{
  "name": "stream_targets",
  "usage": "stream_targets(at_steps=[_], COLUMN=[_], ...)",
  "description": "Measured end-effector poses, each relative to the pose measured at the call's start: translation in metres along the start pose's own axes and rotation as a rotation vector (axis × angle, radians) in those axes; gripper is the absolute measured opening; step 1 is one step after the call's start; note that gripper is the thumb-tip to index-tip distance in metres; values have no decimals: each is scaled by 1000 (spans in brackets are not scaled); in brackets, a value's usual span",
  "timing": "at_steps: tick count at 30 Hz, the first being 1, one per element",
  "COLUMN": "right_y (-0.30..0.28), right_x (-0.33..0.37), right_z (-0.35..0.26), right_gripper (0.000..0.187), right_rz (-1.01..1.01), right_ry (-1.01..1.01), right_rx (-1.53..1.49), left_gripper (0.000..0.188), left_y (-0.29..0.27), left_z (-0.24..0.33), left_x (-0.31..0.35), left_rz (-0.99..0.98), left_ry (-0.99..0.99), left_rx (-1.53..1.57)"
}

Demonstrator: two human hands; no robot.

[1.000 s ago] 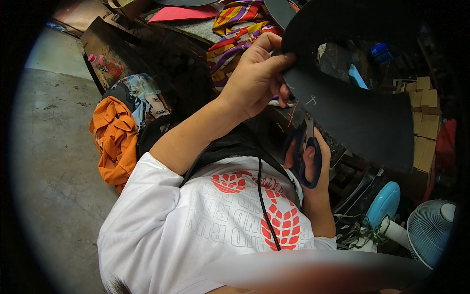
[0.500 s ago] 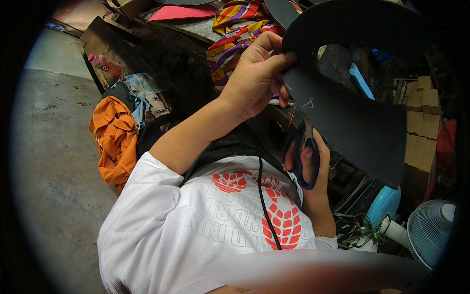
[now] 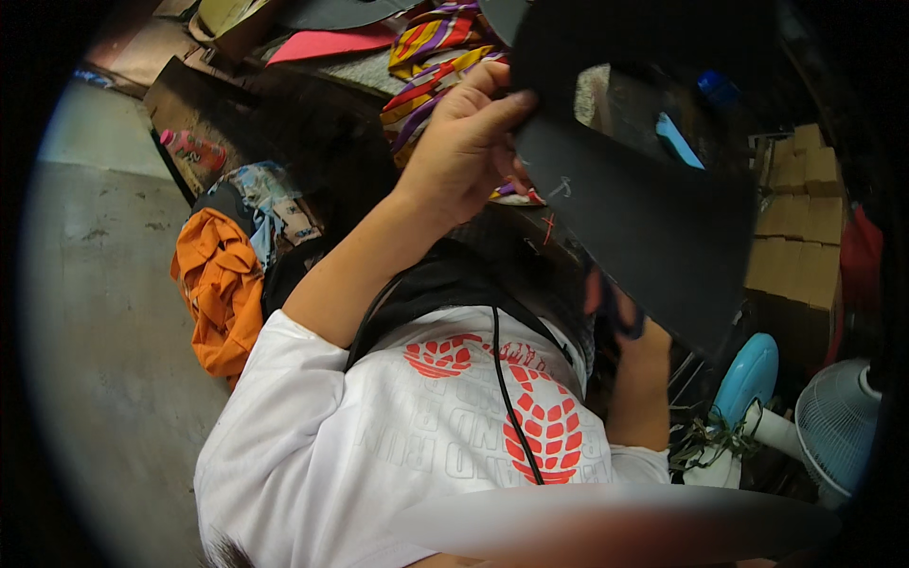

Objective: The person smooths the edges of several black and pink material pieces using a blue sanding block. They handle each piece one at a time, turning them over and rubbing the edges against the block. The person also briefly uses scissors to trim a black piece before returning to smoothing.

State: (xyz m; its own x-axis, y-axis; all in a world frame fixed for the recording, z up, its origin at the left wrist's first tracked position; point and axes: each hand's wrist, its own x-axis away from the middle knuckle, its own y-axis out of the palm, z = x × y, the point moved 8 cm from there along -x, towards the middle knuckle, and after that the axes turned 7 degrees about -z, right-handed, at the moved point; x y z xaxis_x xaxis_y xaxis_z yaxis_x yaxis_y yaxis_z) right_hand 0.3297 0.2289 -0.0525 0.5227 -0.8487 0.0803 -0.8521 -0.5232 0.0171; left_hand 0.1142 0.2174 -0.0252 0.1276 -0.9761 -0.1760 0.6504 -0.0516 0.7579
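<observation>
My left hand pinches the edge of a black curved sheet between thumb and fingers. The sheet is raised and tilted in front of me, its wide band bending round an opening, with a small pale mark near my fingers. Below its lower edge, my right hand is closed on a pair of scissors with dark blue handles. Motion smears the handles, and the sheet hides the blades and part of that hand. A small red thread-like strip shows beside the sheet's edge.
Patterned cloth and a pink-red sheet lie beyond my left hand. Orange cloth and a pink bottle are at left. On the right are stacked tan boxes, a white fan and a light blue round object.
The black sheet and my left hand have shifted slightly left in view. My right hand with the scissors has moved right and partly behind the sheet, whose edge now covers the blades.
</observation>
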Motion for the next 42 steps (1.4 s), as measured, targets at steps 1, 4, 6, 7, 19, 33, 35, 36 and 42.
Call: stream_targets(at_steps=[1,4,6,7,19,33,35,36,42], right_y=[-18,-79,-122,-140,-132,-37,-13,-1,39], right_x=[-5,-44,-83,-103,-141,-58,-48,-45,-46], right_z=[-16,-56,-77,-81,-72,-99,-107,-110,-95], right_gripper=[42,29,28,35,39,35,38,37,36], right_rz=[36,122,280,362,317,232,253,260,50], right_ry=[-53,-96,-103,-58,-184,-761,-912,-982,-920], right_rx=[24,267,692,943,1416,893,925,958,899], left_gripper=[22,22,21,20,18,13,14,13,11], left_y=[-2,-14,-22,-23,-33,-37,-34,-30,-23], left_z=[3,14,18,18,6,-21,-24,-25,-23], left_x=[-1,-5,-8,-9,2,3,1,1,-1], left_rz=[-23,-13,10,-2,57,127,118,92,92], left_ry=[-21,26,17,10,-110,-315,-312,-303,-272], left_rx=[-32,-42,-71,-92,-113,240,244,221,139])
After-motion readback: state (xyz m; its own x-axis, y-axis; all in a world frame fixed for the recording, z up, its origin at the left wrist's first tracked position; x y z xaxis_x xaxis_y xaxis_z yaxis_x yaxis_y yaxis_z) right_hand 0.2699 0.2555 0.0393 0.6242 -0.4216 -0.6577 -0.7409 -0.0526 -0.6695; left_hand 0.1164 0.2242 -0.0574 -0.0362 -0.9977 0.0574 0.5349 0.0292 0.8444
